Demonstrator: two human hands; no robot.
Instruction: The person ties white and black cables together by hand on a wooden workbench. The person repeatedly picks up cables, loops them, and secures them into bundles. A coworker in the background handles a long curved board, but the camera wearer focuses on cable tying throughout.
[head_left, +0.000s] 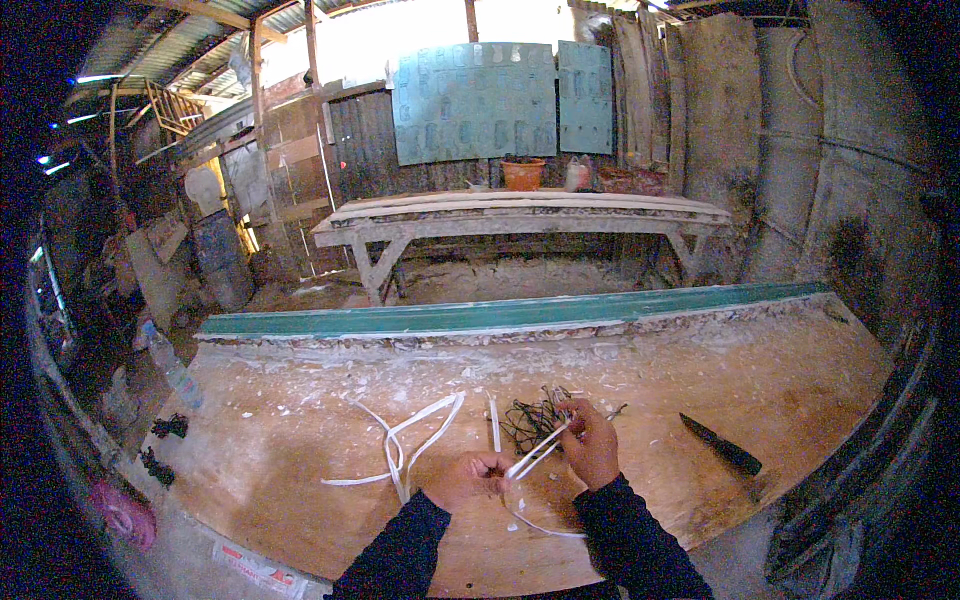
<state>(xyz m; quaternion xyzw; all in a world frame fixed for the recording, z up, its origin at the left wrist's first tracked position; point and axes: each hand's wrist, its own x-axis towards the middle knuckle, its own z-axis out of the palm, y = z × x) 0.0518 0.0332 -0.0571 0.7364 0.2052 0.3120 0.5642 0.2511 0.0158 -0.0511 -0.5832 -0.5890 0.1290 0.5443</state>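
Note:
My left hand (478,474) is closed on a narrow white strip (537,455), low over the wooden table. The same strip runs up to my right hand (590,440), whose fingers pinch it. A tangle of thin black cord or wire (527,424) lies right beside my right fingers; whether they touch it, I cannot tell. More white strip (432,408) lies in loose bends on the board to the left of my left hand. Off to the right rests a knife (722,444) with a dark blade and black handle.
A long green strip (500,316) crosses the table's far edge, with white crumbs before it. Small black bundles (158,468) and a plastic bottle (172,368) are at the left edge. Behind stands a long bench (520,208) bearing an orange pot (523,174).

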